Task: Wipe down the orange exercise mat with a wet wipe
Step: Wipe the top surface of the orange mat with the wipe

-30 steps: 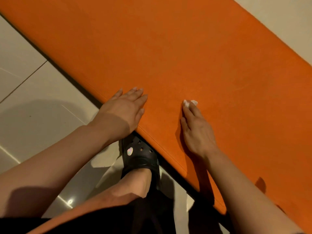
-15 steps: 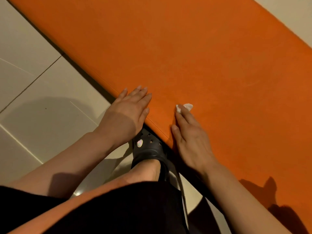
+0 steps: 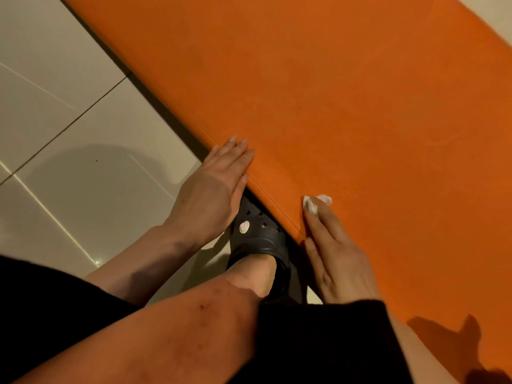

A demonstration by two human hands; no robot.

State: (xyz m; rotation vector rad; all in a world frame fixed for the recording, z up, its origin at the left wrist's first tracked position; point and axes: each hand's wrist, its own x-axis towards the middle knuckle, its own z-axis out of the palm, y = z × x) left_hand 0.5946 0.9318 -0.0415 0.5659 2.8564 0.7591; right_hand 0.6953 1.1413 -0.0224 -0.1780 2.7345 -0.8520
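The orange exercise mat runs diagonally across the floor from upper left to lower right. A small white wet wipe lies on the mat close to its near edge. My right hand lies flat with straight fingers, pressing the wipe down under its fingertips; most of the wipe is hidden beneath them. My left hand rests flat with straight fingers on the mat's near edge, partly over the floor.
Pale glossy floor tiles spread to the left of the mat. My foot in a black clog stands right against the mat's edge between both hands. My knee and dark clothing fill the bottom of the view.
My right hand has drawn the wipe back toward the mat's near edge. My left hand has slid to the edge, and the view has shifted right along the mat.
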